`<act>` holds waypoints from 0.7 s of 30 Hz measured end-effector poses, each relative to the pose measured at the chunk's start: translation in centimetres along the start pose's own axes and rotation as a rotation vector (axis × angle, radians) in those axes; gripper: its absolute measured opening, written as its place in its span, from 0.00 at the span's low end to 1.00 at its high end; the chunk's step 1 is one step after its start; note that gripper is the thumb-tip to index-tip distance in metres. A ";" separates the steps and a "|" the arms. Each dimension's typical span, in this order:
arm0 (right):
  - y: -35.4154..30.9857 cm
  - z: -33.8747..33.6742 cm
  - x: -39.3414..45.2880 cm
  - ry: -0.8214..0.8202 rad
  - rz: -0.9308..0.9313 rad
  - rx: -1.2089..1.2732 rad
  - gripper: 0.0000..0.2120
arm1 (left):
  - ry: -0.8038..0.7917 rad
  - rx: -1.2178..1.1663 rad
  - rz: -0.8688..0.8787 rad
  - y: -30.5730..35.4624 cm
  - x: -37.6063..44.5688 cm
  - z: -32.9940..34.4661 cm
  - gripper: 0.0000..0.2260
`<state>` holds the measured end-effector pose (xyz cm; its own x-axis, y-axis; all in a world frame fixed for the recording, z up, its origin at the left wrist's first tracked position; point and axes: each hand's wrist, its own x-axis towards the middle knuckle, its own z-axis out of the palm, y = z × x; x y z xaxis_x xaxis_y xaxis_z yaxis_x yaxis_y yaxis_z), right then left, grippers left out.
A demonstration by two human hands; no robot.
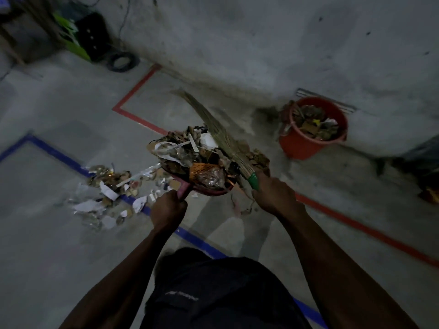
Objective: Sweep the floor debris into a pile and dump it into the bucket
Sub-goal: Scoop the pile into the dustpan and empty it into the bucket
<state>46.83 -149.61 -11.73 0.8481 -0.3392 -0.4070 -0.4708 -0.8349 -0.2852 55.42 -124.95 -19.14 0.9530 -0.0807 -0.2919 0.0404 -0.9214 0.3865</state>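
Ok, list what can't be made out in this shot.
- Dustpan, head view: its pan is mostly buried under the debris load.
- Broom: its handle is hidden inside the right hand.
- Dustpan handle: mostly covered by the left hand.
- Bucket: how full it is lower down is hidden by its wall.
- Dark object at the right edge: cut off, too dim to identify.

**Loaded dustpan held above the floor**

The left hand (169, 211) grips the handle of a red dustpan (209, 186) heaped with debris (190, 150); the right hand (275, 195) holds a grass broom (213, 125) laid over the heap; a remaining debris pile (107, 195) lies across the blue tape line (194, 238); the red bucket (308, 138), already holding scraps, stands by the wall (261, 43).
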 end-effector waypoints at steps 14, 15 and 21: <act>23.3 -10.4 4.4 0.034 0.249 0.048 0.23 | -0.130 0.068 0.173 26.0 2.3 11.0 0.07; 24.8 -11.1 5.6 0.032 0.261 0.050 0.23 | -0.141 0.075 0.181 27.9 3.2 12.0 0.07; 34.1 -16.1 14.2 0.007 0.319 0.046 0.27 | -0.228 0.080 0.199 39.5 9.4 17.6 0.07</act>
<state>46.74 -189.88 -13.21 0.6575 -0.5841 -0.4759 -0.7236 -0.6655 -0.1830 60.66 -168.84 -22.02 0.8477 -0.3376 -0.4091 -0.1729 -0.9050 0.3887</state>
